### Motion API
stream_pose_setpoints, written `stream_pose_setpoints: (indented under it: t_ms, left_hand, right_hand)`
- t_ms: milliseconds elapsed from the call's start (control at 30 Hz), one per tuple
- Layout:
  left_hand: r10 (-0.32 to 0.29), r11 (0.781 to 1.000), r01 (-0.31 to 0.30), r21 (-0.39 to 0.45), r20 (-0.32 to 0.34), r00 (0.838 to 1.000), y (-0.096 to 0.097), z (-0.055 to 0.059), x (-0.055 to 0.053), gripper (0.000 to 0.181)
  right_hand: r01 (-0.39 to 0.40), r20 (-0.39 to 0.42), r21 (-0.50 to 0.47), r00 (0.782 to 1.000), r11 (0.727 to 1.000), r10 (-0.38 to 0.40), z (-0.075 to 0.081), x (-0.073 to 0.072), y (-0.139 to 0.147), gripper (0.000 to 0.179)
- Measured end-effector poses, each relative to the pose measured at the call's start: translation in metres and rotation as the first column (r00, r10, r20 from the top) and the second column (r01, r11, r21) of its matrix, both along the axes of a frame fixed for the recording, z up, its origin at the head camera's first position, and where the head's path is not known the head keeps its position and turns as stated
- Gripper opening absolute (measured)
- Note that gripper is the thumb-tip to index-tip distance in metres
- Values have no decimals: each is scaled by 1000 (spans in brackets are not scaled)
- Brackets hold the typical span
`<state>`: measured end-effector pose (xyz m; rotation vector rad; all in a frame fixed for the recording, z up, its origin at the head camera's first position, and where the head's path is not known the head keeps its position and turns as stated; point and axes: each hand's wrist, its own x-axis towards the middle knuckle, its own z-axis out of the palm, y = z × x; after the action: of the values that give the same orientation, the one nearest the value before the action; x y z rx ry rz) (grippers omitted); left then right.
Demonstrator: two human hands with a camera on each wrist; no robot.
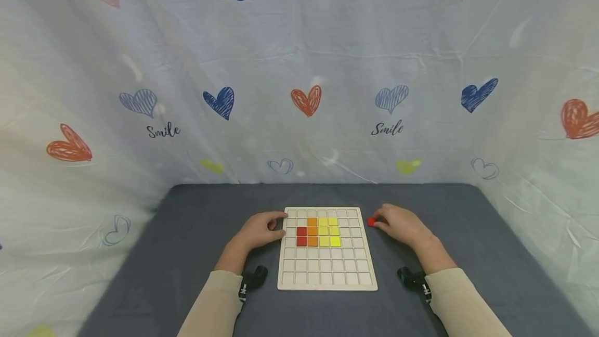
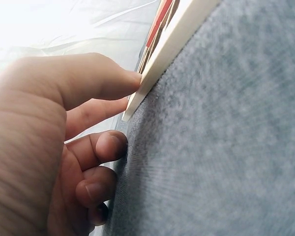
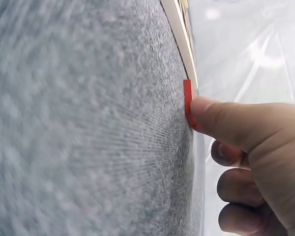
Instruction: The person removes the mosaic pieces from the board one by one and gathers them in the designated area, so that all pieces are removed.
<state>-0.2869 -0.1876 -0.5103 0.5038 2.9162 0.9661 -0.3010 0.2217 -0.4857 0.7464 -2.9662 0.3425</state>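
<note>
The right hand [image 1: 401, 225] pinches a loose red tile [image 1: 371, 221] between thumb and fingers, its other fingers curled in behind. The tile is just beside the right edge of the wooden grid board [image 1: 326, 265], apart from it; whether it rests on the worktop [image 1: 201, 212] or is slightly raised, I cannot tell. The left hand [image 1: 257, 229] has thumb and forefinger spread apart, their tips touching the board's left edge, the remaining fingers loosely bent and holding nothing.

The filling looks well short of complete. Eleven squares sit in the upper middle of the board: two placed red tiles [image 1: 301, 241] one above the other, a column of three orange tiles [image 1: 312, 231] beside them, then two columns of yellow tiles [image 1: 323, 231], three in each. The red column is one shorter than its neighbours, the cell above it being bare. The top row, the lower rows and both outer sides also have no tiles.
</note>
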Motion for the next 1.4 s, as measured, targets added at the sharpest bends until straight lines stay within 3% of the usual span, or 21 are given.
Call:
stream_pose_setpoints:
  t_ms: [433,700,1067,1400]
  left_hand:
    - [2,1000,-2,4,1,1000,0,1,0,45]
    - [1,1000,-1,-11,5,1000,0,1,0,46]
    - [-14,1000,14,0,-5,1000,1,1,1,45]
    - [-8,1000,8,5,6,1000,-1,1,0,44]
  right_hand:
    - [-5,6,-28,1000,1000,5,0,-3,0,25]
    - [35,21,-116,999,993,-33,14,0,-5,35]
    - [-27,-13,-327,1000,945,24,38,10,-31,22]
    - [-39,-11,-370,999,928,38,50,14,-62,25]
